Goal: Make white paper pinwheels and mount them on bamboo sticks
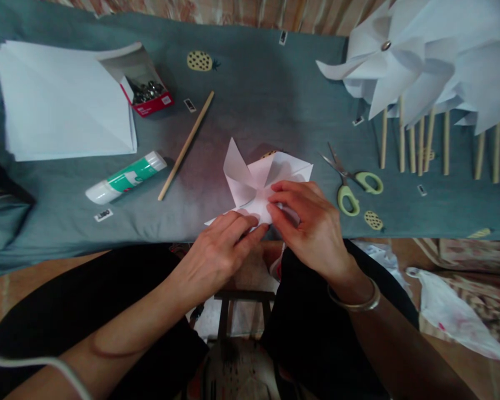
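Observation:
A white paper pinwheel shape (254,175), partly folded, lies near the front edge of the grey-green cloth-covered table (254,94). My left hand (220,247) presses its near left corner with fingers flat. My right hand (308,222), with a bangle on the wrist, pinches a folded flap toward the centre of the paper. Both hands touch the same sheet; its near part is hidden under my fingers.
A wooden stick (186,145) and a glue stick (125,178) lie to the left. A stack of white paper (62,103) and a red box of pins (148,91) sit far left. Green scissors (352,180) lie right; finished pinwheels (420,61) on sticks are far right.

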Demonstrator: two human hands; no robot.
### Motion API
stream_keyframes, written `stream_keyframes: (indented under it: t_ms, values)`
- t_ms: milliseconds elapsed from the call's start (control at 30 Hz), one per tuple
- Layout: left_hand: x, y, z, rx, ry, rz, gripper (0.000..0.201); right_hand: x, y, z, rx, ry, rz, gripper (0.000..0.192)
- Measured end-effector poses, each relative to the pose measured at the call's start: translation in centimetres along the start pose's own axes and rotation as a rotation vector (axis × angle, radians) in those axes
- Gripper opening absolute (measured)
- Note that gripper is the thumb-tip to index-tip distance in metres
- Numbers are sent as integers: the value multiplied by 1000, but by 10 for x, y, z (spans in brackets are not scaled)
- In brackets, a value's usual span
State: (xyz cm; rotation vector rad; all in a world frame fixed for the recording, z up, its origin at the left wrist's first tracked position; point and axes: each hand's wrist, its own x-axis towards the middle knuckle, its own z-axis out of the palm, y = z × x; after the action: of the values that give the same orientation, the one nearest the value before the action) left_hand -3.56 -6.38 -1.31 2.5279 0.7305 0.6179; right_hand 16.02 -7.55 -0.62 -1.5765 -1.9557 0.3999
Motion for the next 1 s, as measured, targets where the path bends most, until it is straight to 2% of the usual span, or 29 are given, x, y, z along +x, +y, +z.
stream_keyframes:
  t_ms: [267,567,1000]
  values:
    - [-2,0,3,-64,4,-74,29,-1,0,-2,-29,-1,-2,13]
    - [-1,-3,7,-51,50,-38,30,-1,1,1,-48,-10,-12,13]
    - [-2,-3,7,-69,53,-65,32,-2,1,2,-55,-24,-18,15]
